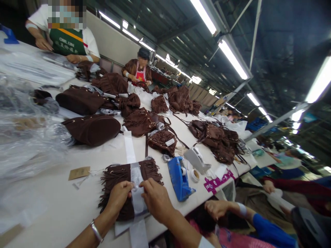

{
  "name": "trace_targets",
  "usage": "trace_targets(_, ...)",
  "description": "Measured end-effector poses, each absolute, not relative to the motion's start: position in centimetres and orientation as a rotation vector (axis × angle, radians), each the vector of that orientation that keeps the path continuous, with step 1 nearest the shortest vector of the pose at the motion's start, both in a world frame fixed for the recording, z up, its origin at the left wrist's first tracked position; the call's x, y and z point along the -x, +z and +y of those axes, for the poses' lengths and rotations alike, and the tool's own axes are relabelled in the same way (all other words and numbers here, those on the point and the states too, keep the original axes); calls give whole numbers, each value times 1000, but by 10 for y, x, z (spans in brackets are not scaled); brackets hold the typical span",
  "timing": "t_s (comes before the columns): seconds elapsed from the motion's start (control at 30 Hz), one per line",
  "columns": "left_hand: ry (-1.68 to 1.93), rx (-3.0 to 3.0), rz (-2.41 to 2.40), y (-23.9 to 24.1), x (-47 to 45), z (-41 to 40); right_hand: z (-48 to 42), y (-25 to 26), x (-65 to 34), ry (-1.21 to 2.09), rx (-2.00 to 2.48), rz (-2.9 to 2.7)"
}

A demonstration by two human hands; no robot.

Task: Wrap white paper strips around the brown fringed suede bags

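A tilted head camera looks forward and down over the table

The brown bag lies flattened on the table, slightly askew, with thin, uneven fringe hanging out at its left and right sides. A pale, partly see-through band crosses its middle from the far edge to the near edge, wrinkled and shiny near the centre. Whether the band goes all the way around underneath is hidden.
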State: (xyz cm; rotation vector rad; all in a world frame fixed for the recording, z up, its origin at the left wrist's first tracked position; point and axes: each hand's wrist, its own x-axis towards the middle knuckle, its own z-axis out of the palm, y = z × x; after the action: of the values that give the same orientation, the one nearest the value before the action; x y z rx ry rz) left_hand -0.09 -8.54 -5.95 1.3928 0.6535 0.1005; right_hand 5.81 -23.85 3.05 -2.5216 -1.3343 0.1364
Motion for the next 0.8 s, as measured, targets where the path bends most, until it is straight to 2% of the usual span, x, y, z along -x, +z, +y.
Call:
trace_targets(0.17,128,-1387,635,-57,0,-85,-224,23,-68,18,2594,-1752)
trace_targets(0.33,125,-1387,643,-58,-1,-84,-218,12,-79,-51,2612,-1811)
trace_targets(0.5,122,-1384,683,-61,-3,-85,-206,16,-93,117,2533,-1326)
trace_targets(0.63,122,-1369,709,-62,-2,-87,-198,17,-110,378,2433,-811)
trace_targets(0.8,97,-1340,709,-60,0,-86,-203,11,-112,606,2387,-669)
